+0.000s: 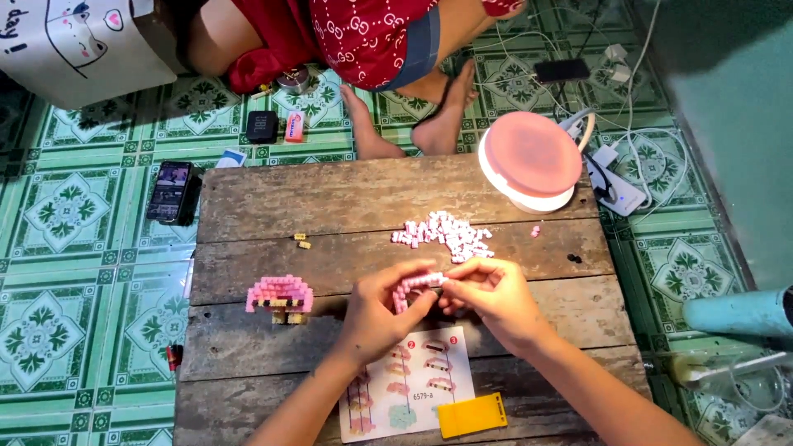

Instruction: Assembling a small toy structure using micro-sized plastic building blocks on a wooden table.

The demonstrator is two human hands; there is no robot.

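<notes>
Pink-and-white strip of tiny plastic building bricks [417,285] sits pinched between both hands above the middle of the weathered wooden plank surface [330,198], the left hand [382,310] gripping its lower end and the right hand [487,293] closed on its upper end. Largest nearby is a round pink-topped lamp [531,161] at the far right edge, then a printed instruction sheet [409,388] under the wrists, a finished pink brick figure [281,297] to the left, a loose heap of pale pink bricks [446,233] beyond the hands, and a flat yellow plastic tool [472,415].

Dim, even indoor light; soft shadows; slightly soft focus, mild edge distortion.
</notes>
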